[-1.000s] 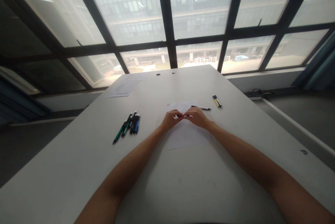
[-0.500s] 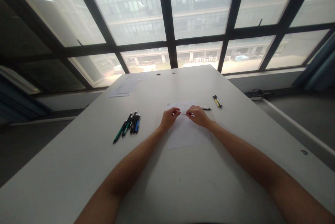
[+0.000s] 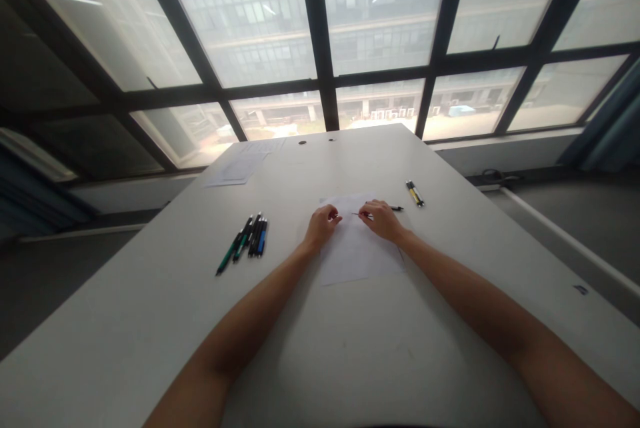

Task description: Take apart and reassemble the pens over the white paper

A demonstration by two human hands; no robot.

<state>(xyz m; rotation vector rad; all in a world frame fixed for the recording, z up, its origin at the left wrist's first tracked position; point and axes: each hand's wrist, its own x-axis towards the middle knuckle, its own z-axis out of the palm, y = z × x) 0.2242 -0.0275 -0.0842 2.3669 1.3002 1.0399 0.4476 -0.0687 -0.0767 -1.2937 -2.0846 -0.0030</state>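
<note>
Layout about the sheet of paper (image 3: 357, 251), which lies on the table (image 3: 345, 361): left hand (image 3: 323, 225) over the sheet's left margin; right hand (image 3: 383, 223) over its right part, with a small rod (image 3: 355, 214) at the fingertips, pointing toward the left hand; one pen (image 3: 397, 208) at the sheet's far right corner (partly hidden behind the right hand); a pair of pens (image 3: 415, 193), side by side, farther right and beyond; a cluster of pens (image 3: 245, 241) well to the sheet's left; loose papers (image 3: 237, 168) beyond and left of it; behind everything, the windows (image 3: 377, 15).
</note>
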